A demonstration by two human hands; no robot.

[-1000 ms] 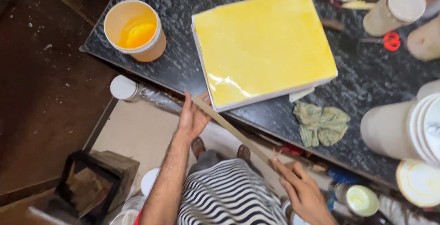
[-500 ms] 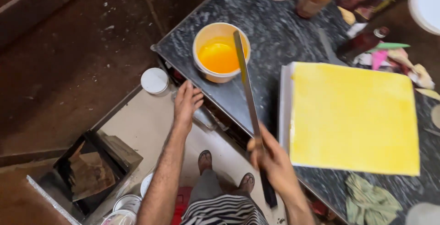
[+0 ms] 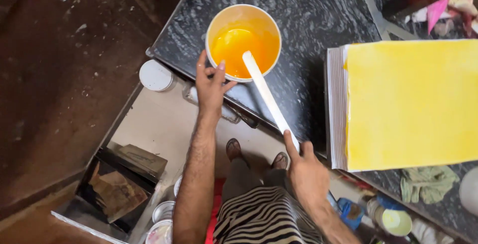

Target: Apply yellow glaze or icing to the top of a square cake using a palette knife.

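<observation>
My left hand (image 3: 211, 86), fingers spread, steadies the paint bucket (image 3: 243, 41) at the tabletop (image 3: 308, 15) corner; my right hand (image 3: 304, 170) grips the long flat stick (image 3: 269, 99), tip dipped in yellow paint.

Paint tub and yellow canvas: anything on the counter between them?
Head view: only bare black marble counter lies between the tub of orange-yellow paint and the yellow canvas. The white stick slants nearer the edge.

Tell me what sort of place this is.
Probably a painting workshop: a tub of orange-yellow paint on a black stone counter, a yellow-coated canvas, and tins on the floor below.
</observation>
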